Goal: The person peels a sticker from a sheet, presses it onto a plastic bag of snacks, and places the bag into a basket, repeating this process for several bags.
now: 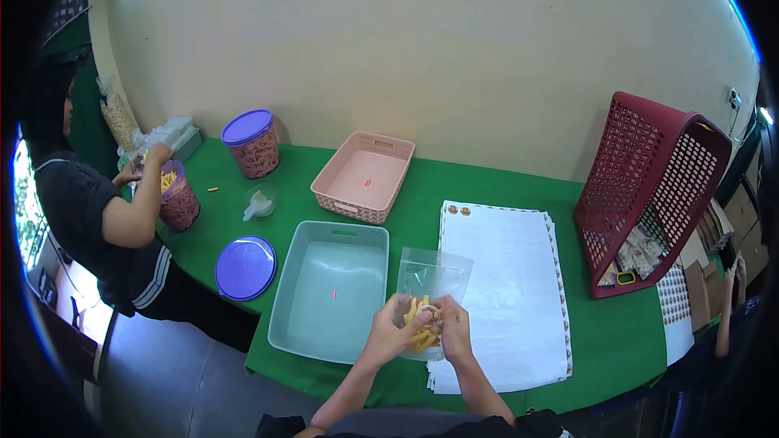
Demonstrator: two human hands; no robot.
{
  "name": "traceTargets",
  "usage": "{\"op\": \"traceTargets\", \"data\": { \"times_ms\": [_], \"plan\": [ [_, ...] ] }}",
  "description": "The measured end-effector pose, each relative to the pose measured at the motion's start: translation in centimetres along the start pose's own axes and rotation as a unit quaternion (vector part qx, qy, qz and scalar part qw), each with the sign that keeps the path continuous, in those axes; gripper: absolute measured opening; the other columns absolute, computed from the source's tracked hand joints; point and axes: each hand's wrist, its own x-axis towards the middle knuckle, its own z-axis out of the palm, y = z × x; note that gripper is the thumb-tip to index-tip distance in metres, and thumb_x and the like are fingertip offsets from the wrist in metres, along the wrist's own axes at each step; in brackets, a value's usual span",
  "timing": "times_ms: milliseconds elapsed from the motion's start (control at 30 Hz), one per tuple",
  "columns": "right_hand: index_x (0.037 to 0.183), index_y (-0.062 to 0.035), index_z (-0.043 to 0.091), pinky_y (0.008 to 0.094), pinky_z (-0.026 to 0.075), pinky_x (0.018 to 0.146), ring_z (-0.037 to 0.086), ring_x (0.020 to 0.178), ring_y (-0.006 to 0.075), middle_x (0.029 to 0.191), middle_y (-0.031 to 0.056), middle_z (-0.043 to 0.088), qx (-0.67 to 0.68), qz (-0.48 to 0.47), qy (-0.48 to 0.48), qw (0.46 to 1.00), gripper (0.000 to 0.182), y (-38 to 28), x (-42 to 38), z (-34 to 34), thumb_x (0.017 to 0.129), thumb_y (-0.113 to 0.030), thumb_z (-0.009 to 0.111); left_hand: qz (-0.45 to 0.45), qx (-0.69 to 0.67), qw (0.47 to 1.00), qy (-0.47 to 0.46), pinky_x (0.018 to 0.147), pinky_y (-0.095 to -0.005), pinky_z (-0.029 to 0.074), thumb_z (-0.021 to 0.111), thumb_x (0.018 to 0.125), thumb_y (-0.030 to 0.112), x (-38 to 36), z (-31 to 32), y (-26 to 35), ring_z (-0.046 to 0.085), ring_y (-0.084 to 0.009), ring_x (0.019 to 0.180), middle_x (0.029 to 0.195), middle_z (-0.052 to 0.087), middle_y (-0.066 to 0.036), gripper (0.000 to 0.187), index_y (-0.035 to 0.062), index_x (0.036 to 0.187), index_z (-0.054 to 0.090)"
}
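A clear plastic pouch (436, 272) with yellow stick-shaped snacks (422, 339) in its lower part is held at the front of the table. My left hand (393, 329) is closed on the pouch's left side, and my right hand (454, 328) grips its right side. A small round sticker (429, 315) shows between my thumbs. Under and beside the pouch lies a stack of white sticker sheets (503, 292). An empty light green tray (331, 292) stands just left of my left hand.
Behind are a pink basket (363, 172) and a purple-lidded tub (251, 146). A purple lid (246, 268) and small bowl (260, 203) lie left. A co-worker (97, 211) reaches over an open tub (178, 203). Right stands a maroon basket (633, 186) with packets; another person's arm (725, 316) shows.
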Motion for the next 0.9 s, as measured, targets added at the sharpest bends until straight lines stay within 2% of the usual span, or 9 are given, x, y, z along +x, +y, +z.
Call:
{"op": "traceTargets", "data": {
  "times_ms": [67, 133, 400, 467, 600, 667, 700, 800, 900],
  "plan": [
    [0.082, 0.0015, 0.052, 0.0214, 0.041, 0.057, 0.050, 0.064, 0.0073, 0.072, 0.0050, 0.055, 0.008, -0.036, -0.002, 0.999, 0.026, 0.1, -0.2, 0.4, 0.085, -0.024, 0.047, 0.015, 0.156, 0.988, 0.006, 0.057, -0.0229, 0.042, 0.058, 0.079, 0.017, 0.1, -0.3, -0.5, 0.051, -0.0075, 0.064, 0.070, 0.055, -0.006, 0.020, -0.0025, 0.081, 0.051],
    [0.086, 0.0028, 0.052, 0.0235, 0.042, 0.060, 0.050, 0.067, 0.0096, 0.073, 0.0065, 0.055, -0.181, -0.081, 0.004, 0.980, 0.025, -0.4, -0.8, 1.2, 0.084, -0.022, 0.049, 0.053, 0.162, 0.985, 0.030, 0.055, -0.0236, 0.042, 0.057, 0.080, 0.016, 0.3, -0.3, -1.4, 0.049, -0.0074, 0.062, 0.067, 0.054, -0.006, 0.020, -0.0023, 0.079, 0.050],
    [0.082, 0.0020, 0.049, 0.0238, 0.040, 0.057, 0.047, 0.064, 0.0081, 0.069, 0.0051, 0.053, -0.204, -0.088, -0.020, 0.975, 0.022, 0.2, -0.3, -0.1, 0.085, -0.020, 0.047, 0.065, 0.132, 0.988, 0.052, 0.047, -0.0248, 0.037, 0.054, 0.081, 0.016, 0.6, 0.1, -2.7, 0.041, -0.0073, 0.052, 0.057, 0.048, -0.004, 0.020, -0.0014, 0.074, 0.048],
    [0.081, 0.0010, 0.049, 0.0235, 0.040, 0.057, 0.045, 0.065, 0.0071, 0.070, 0.0029, 0.052, -0.157, -0.051, -0.038, 0.986, 0.022, 0.6, -0.2, -1.0, 0.086, -0.020, 0.046, -0.001, 0.105, 0.994, 0.026, 0.053, -0.0231, 0.040, 0.054, 0.081, 0.016, 0.5, 0.1, -2.6, 0.046, -0.0081, 0.059, 0.063, 0.052, -0.005, 0.019, -0.0021, 0.078, 0.050],
    [0.109, 0.0026, 0.043, 0.0250, 0.045, 0.067, 0.055, 0.077, 0.0130, 0.084, 0.0095, 0.056, -0.067, -0.037, 0.011, 0.997, 0.034, 0.4, -0.3, -2.2, 0.086, -0.022, 0.046, -0.036, 0.031, 0.999, 0.007, 0.067, -0.0234, 0.043, 0.054, 0.081, 0.015, 0.2, 0.0, -1.7, 0.052, -0.0109, 0.077, 0.085, 0.056, -0.011, 0.022, -0.0040, 0.092, 0.052],
    [0.120, 0.0028, 0.034, 0.0255, 0.045, 0.072, 0.055, 0.083, 0.0154, 0.092, 0.0125, 0.054, -0.089, -0.036, 0.025, 0.995, 0.043, -0.8, -0.7, -2.7, 0.086, -0.021, 0.045, 0.071, 0.144, 0.987, 0.011, 0.082, -0.0279, 0.040, 0.056, 0.079, 0.014, -0.2, -1.1, -0.3, 0.049, -0.0160, 0.098, 0.109, 0.049, -0.013, 0.036, -0.0024, 0.110, 0.048],
    [0.120, 0.0031, 0.033, 0.0256, 0.045, 0.072, 0.055, 0.083, 0.0160, 0.094, 0.0134, 0.053, -0.085, -0.061, 0.054, 0.993, 0.042, -1.0, -0.9, -2.8, 0.086, -0.019, 0.044, 0.043, 0.076, 0.995, -0.050, 0.088, -0.0325, 0.038, 0.057, 0.078, 0.013, -0.2, -2.6, -0.8, 0.045, -0.0202, 0.105, 0.117, 0.044, -0.012, 0.045, -0.0001, 0.118, 0.042],
    [0.121, 0.0035, 0.032, 0.0289, 0.044, 0.075, 0.053, 0.090, 0.0199, 0.102, 0.0158, 0.049, -0.129, -0.113, 0.073, 0.983, 0.047, -1.4, -2.0, -2.6, 0.086, -0.024, 0.044, 0.063, 0.095, 0.981, -0.156, 0.091, -0.0342, 0.034, 0.059, 0.076, 0.017, -1.5, -2.9, 1.6, 0.042, -0.0217, 0.108, 0.119, 0.042, -0.012, 0.056, 0.0016, 0.124, 0.035],
    [0.124, 0.0029, 0.029, 0.0361, 0.035, 0.087, 0.035, 0.111, 0.0304, 0.123, 0.0218, 0.029, -0.204, -0.256, -0.112, 0.938, 0.065, -1.6, -4.1, -1.0, 0.082, -0.046, 0.041, 0.040, 0.068, 0.971, -0.226, 0.094, -0.0367, 0.030, 0.064, 0.073, 0.027, -3.2, -1.0, 1.5, 0.037, -0.0229, 0.112, 0.122, 0.037, -0.014, 0.073, 0.0004, 0.128, 0.024]
  ]
}}
